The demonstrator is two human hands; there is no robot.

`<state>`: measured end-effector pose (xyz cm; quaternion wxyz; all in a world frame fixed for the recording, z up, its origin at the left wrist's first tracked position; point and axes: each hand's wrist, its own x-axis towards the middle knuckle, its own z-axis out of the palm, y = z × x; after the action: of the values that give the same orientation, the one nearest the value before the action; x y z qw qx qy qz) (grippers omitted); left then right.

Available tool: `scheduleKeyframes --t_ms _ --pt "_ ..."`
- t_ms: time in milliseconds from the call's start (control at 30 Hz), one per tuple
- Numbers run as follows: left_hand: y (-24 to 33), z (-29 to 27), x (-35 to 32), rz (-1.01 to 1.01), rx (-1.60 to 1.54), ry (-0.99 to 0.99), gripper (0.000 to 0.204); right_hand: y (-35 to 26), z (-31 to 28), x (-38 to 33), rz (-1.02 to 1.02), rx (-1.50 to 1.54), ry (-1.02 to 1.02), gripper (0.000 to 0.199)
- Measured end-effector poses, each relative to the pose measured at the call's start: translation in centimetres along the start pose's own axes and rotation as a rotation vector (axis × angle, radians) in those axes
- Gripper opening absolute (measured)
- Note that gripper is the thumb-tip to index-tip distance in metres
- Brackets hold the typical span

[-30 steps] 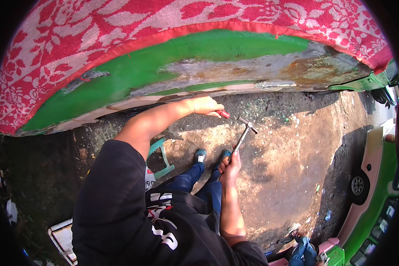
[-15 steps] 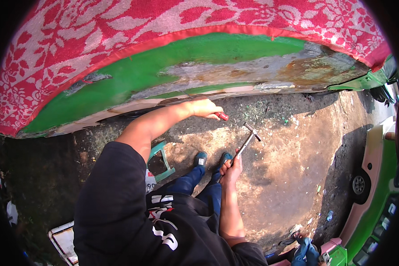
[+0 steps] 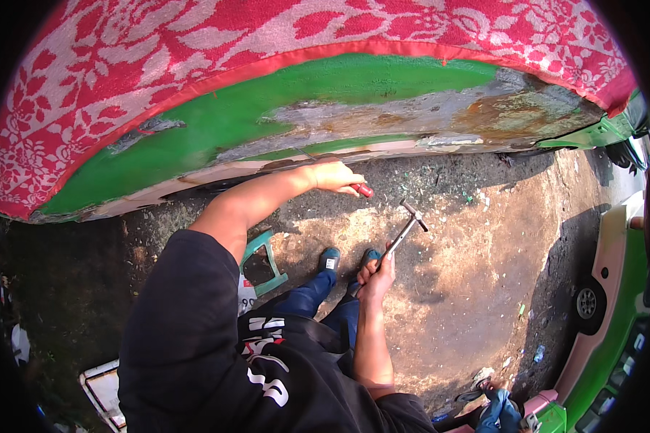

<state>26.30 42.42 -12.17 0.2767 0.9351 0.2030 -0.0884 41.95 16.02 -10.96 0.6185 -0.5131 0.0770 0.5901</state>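
My left hand (image 3: 334, 177) is closed round the red handle of a screwdriver (image 3: 364, 190), whose end pokes out past the fingers. On the hand's other side a thin metal shaft points up and left to the lower edge of a green vehicle body panel (image 3: 260, 130); whether its tip touches cannot be told. The panel's paint is worn to grey and brown patches. Lower and to the right, my right hand (image 3: 376, 276) grips a metal hammer (image 3: 403, 232) by its shaft. The hammer's head is raised, apart from the panel and the screwdriver.
A red and white floral cloth (image 3: 325, 29) covers the panel's top. Near my feet stands a green plastic stool (image 3: 273, 268). A white-framed board (image 3: 102, 386) lies lower left. Another green and pink vehicle (image 3: 599, 289) stands right, with a person's legs (image 3: 500, 410) near it.
The hammer's head has shifted very slightly up and to the right. My left hand and the screwdriver have stayed nearly in place.
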Motion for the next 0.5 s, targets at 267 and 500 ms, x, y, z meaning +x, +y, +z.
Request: scheduleKeyframes --t_ms 267,500 --pt "0.2 0.1 0.2 0.008 -0.006 -0.017 0.032 -0.4 -0.7 -0.1 -0.016 -0.008 0.042 0.035" --pt "-0.6 0.4 0.4 -0.020 -0.077 0.020 0.032 0.8 -0.6 0.6 0.079 -0.144 -0.084 0.037"
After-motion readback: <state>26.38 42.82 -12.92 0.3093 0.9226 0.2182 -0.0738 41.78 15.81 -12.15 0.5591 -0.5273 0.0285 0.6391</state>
